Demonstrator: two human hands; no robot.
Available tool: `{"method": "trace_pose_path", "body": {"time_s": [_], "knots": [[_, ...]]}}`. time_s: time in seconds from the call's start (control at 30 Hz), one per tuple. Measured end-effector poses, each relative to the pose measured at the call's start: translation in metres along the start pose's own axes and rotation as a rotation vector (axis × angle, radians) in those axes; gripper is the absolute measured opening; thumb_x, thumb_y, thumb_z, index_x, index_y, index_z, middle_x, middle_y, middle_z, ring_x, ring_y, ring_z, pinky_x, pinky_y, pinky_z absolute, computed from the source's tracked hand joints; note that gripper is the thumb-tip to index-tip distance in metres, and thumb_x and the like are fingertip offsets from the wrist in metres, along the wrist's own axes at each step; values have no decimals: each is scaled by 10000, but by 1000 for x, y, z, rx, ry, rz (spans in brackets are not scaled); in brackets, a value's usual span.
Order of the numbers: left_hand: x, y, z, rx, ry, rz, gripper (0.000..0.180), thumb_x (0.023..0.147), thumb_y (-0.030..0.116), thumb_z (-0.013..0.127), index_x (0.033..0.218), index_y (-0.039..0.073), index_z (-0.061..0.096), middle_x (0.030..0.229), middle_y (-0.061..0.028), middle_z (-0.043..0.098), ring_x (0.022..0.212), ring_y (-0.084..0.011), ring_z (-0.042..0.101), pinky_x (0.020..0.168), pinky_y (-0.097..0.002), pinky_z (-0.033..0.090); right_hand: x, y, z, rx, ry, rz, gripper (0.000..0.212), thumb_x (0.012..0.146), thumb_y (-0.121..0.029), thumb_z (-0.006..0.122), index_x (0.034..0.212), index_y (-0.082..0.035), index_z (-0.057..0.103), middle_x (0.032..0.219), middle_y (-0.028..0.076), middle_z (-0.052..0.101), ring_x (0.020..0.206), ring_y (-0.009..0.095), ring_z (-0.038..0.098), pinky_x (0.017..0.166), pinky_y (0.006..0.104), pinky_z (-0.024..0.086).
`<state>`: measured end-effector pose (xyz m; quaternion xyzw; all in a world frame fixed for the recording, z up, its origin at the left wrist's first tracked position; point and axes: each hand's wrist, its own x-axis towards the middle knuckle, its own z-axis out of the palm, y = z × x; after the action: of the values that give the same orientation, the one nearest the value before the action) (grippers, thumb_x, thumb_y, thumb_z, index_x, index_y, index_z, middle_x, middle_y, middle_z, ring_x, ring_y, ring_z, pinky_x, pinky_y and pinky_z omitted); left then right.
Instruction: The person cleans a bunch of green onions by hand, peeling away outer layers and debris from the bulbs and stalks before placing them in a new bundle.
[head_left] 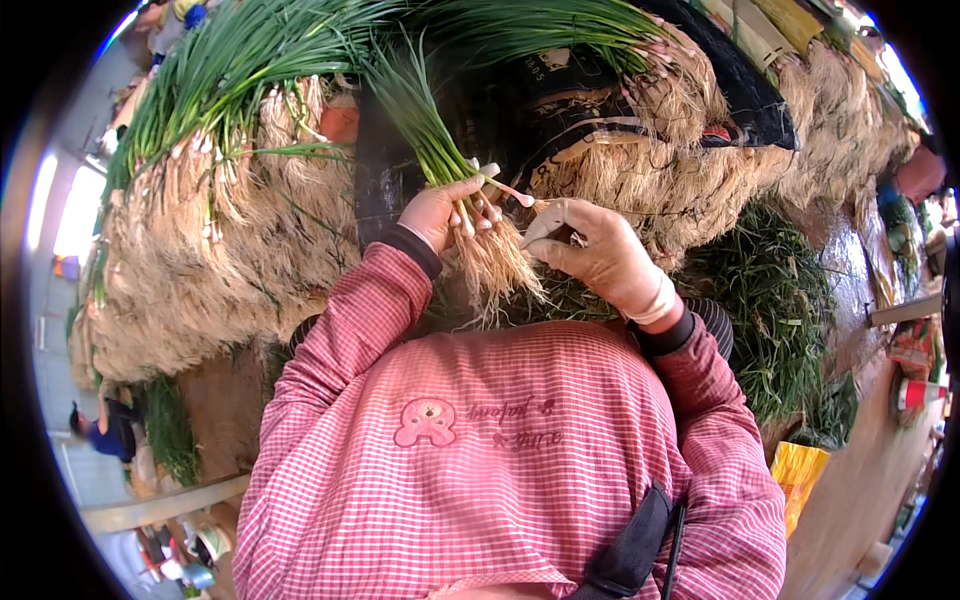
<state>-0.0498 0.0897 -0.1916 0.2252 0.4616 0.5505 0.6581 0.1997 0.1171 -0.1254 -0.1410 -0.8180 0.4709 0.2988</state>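
Observation:
My left hand [436, 210] is closed around a small bunch of green onions [420, 125]. Their green leaves point up and away from me, and pale roots [495, 265] hang below the fist. One onion's white bulb [524, 200] sticks out to the right of the bunch. Just below that bulb, my right hand [600, 255], in a thin whitish glove, has thumb and forefinger pinched together beside the roots. Whatever is between those fingertips is too small to make out.
Big heaps of green onions with long tan roots [190, 290] lie to the left and ahead [690, 180]. A black printed sack [745, 80] lies among them. Loose green leaves [760, 310] are piled at right, near a yellow bag [797, 480]. A red-and-white cone [915, 394] stands farther right.

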Motion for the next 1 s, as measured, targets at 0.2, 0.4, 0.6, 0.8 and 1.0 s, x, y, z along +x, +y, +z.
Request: {"method": "trace_pose_path", "body": {"time_s": [0.2,0.4,0.6,0.8,1.0], "knots": [[-9,-3,36,23,98,-26,360,975,188,556,1310,59,559,954,-80,680,699,-140,622,568,-241,525,13,51,33,-773,-7,-182,160,832,-223,686,923,-96,652,797,65,639,697,217,612,634,358,478],[-9,-7,6,-48,67,-25,386,980,197,548,1332,40,522,1006,-131,673,691,-187,622,563,-231,519,-8,13,4,133,-36,46,89,820,-69,676,900,-39,651,838,74,663,778,172,641,735,283,511],[-10,-9,31,91,79,-42,353,978,227,550,1286,58,582,998,-71,699,749,-109,644,596,-206,536,10,29,29,-796,-93,-52,141,821,-191,653,871,-60,665,773,104,645,701,242,625,649,362,491],[-28,-1,16,164,-9,32,363,997,176,471,1268,-54,544,947,-181,678,580,-175,618,495,-262,546,-12,28,0,142,-208,75,206,847,-178,695,964,-25,621,783,64,605,676,142,521,659,303,479],[-51,-3,-17,51,28,87,376,971,253,518,1209,-29,591,796,-122,647,614,-226,674,409,-251,504,9,58,-96,-793,-313,338,419,905,-234,652,1285,-75,573,1266,176,595,1170,316,573,1033,396,439]]}}
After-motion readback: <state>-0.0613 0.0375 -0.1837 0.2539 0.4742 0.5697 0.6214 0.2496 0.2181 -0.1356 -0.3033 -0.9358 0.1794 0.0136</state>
